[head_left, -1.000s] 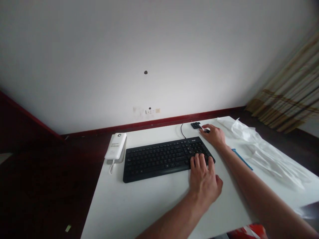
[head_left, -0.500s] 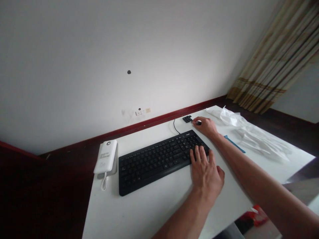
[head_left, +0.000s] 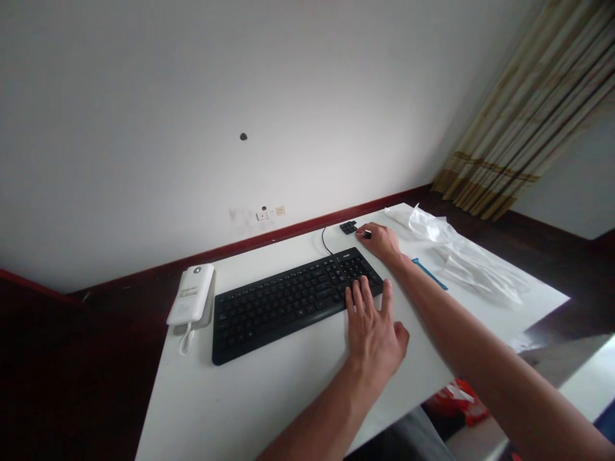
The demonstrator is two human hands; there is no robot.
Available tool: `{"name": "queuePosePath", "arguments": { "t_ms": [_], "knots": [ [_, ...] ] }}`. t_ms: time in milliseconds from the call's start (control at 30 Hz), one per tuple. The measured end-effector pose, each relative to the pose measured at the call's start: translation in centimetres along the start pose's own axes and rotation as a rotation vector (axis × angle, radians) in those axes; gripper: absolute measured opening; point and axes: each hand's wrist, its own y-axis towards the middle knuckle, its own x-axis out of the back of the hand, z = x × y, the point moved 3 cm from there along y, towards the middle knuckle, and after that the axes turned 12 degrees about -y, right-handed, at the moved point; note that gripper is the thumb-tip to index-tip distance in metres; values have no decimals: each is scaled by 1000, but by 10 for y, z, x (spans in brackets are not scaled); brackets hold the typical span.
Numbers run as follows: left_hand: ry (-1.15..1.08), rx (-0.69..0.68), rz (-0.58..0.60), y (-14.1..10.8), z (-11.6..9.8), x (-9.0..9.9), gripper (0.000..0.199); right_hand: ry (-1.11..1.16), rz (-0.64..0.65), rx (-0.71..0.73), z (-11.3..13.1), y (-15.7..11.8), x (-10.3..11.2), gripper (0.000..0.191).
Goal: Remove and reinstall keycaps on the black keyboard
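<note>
My left fingers (head_left: 356, 296) rest on the right end of the keyboard (head_left: 288, 304), on the desk (head_left: 269, 390), with the power bank (head_left: 190, 294) beyond its far end. Ahead of my right fingertips (head_left: 360, 229) sits the keypad (head_left: 348, 226); right of them lie the plastic bag (head_left: 456, 253) and a strip (head_left: 429, 274).

The left hand (head_left: 375, 336) lies palm down with its fingers (head_left: 356, 298) spread, the left forearm (head_left: 312, 432) rising from below past the near edge of the desk (head_left: 278, 397). The right arm (head_left: 485, 352) reaches diagonally across, its right hand (head_left: 379, 243) curled, fingertips pinched together near the far edge.
</note>
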Motion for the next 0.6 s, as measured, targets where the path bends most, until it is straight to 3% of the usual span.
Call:
{"name": "queuePosePath", "arguments": {
  "t_ms": [333,600],
  "knots": [
    [-39,0,-41,12,11,8,69,-22,33,-34,2,-1,2,24],
    [-35,-17,-27,8,12,4,62,-62,155,15,16,-9,10,33]
  ]
}}
